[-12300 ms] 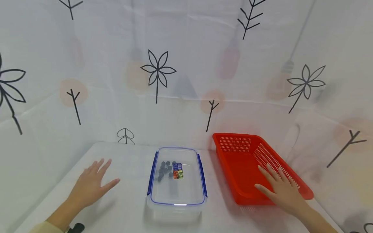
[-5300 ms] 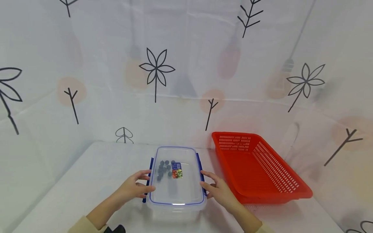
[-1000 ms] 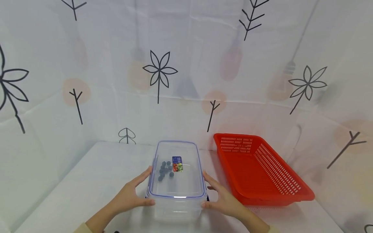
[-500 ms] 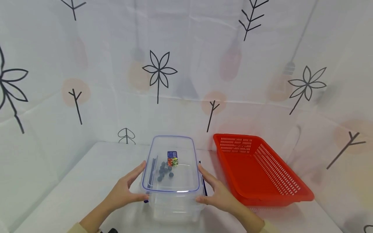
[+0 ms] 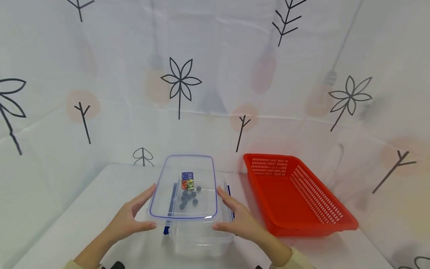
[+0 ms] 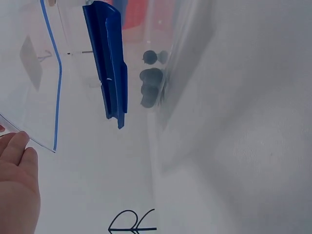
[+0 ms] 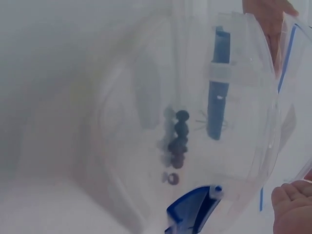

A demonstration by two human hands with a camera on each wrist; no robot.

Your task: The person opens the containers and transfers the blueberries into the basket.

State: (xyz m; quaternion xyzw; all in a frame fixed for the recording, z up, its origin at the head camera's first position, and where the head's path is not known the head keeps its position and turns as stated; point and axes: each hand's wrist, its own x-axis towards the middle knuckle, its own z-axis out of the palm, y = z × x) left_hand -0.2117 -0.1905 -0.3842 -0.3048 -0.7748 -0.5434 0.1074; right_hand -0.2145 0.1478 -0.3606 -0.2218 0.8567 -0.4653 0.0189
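Note:
A clear lid (image 5: 186,185) with a blue rim and a small printed label is raised above a clear plastic food container (image 5: 201,237) and shifted to its left. My left hand (image 5: 125,220) holds the lid's left edge between thumb and fingers. At its right edge my right hand (image 5: 240,220) grips it the same way. Inside the container lie several dark round pieces (image 7: 179,139) that look like blueberries, seen through the clear plastic. Blue side clasps (image 6: 109,63) hang folded outward on the container, which stands on the white table.
A red perforated basket (image 5: 299,201) stands on the table (image 5: 117,179) to the right of the container. Behind and beside the table hangs a white cloth (image 5: 215,74) printed with plant drawings.
Earlier the lid sat on the container with my hands apart, then at its clasps. Over the last second both hands have carried the lid up and left, off the container.

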